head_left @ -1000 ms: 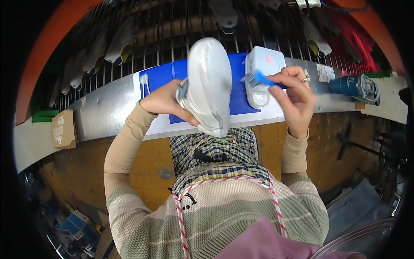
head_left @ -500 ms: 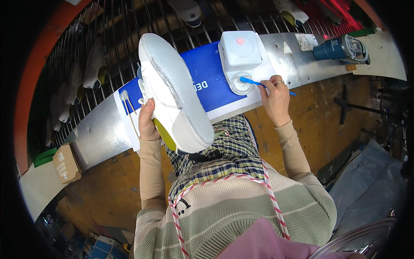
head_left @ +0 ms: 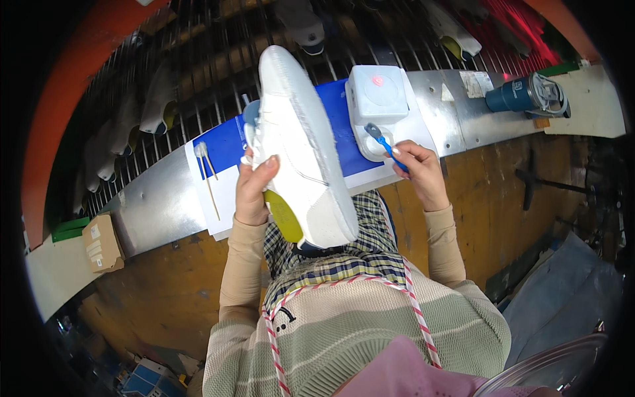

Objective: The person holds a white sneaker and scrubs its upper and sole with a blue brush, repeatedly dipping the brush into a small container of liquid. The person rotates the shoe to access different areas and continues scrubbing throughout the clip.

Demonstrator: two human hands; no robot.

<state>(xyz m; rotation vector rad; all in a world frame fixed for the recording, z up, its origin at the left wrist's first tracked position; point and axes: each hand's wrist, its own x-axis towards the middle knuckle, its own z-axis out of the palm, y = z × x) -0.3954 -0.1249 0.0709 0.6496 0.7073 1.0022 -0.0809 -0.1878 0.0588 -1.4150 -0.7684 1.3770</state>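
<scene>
My left hand (head_left: pixel 254 190) grips a white shoe (head_left: pixel 294 155) by its heel-side opening, thumb on the upper. The shoe stands tilted with its toe away from me; its grey underside faces right and a yellow-green lining shows near my fingers. Between the fingertips of my right hand (head_left: pixel 423 177) is a small blue brush (head_left: pixel 381 140), shaped like a toothbrush, its dark head raised just over a round white cup (head_left: pixel 372 153). The cup sits at the near side of a squarish white container (head_left: pixel 378 96). Brush and shoe are apart.
Thin sticks with whitish tips (head_left: pixel 207 165) lie left on a blue-and-white sheet (head_left: pixel 228 142) on the metal ledge. A teal tumbler (head_left: pixel 519 96) lies at the right, a cardboard box (head_left: pixel 104 245) at the left. Beyond, more shoes (head_left: pixel 159 106) rest on a roller conveyor (head_left: pixel 218 59).
The brush has come up out of the cup and turned, its head now pointing away from me. The shoe has shifted right and turned, showing more of its upper.
</scene>
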